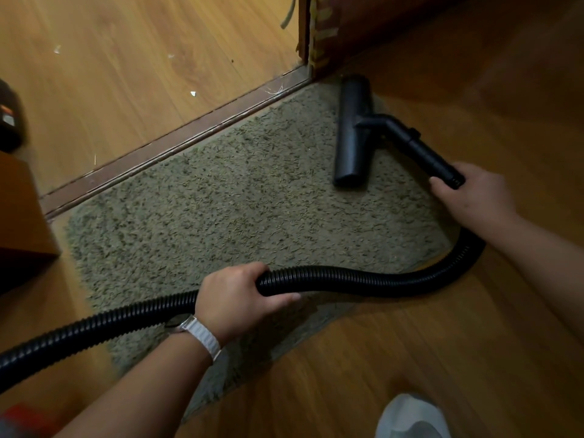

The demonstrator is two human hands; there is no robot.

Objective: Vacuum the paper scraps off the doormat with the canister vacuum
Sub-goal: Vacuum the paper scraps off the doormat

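Nearest, the corrugated hose (347, 281) is gripped by fingers of the left hand (234, 298). The wand (420, 147) is clasped in the right hand (474, 194), its floor nozzle (352, 131) laid on the doormat (221, 191).

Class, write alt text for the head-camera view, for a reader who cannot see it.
A person's right hand holds a black vacuum wand whose floor nozzle rests on a shaggy doormat, while the left hand grips the ribbed hose.
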